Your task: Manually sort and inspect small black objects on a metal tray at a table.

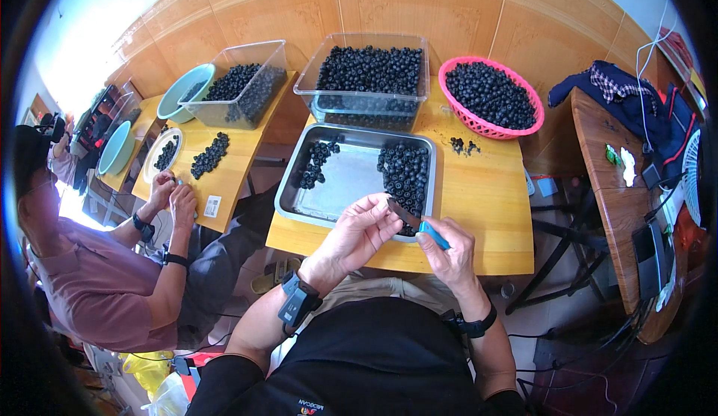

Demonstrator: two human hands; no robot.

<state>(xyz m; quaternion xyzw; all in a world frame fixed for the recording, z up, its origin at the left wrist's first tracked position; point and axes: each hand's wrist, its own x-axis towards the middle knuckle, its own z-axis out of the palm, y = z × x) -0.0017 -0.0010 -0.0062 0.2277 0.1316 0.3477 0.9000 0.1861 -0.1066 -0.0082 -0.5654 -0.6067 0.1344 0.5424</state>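
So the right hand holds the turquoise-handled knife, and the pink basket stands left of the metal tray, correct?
Not quite: the head view shows the pink basket right of the metal tray. The right hand does hold the turquoise-handled knife.

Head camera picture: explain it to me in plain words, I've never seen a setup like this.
There is no robot here. A person works with two bare hands, and the picture comes from a wide fisheye camera on their head, the left of a pair, looking down; that is why edges bend.

The right hand holds a knife with a turquoise handle. The left hand is pinched near its blade; whatever its fingertips hold is too small to tell.

On the wooden table, a metal tray holds two groups of small dark round pieces. Behind it stand a full clear bin and a pink basket of similar pieces. At left sits a co-worker.
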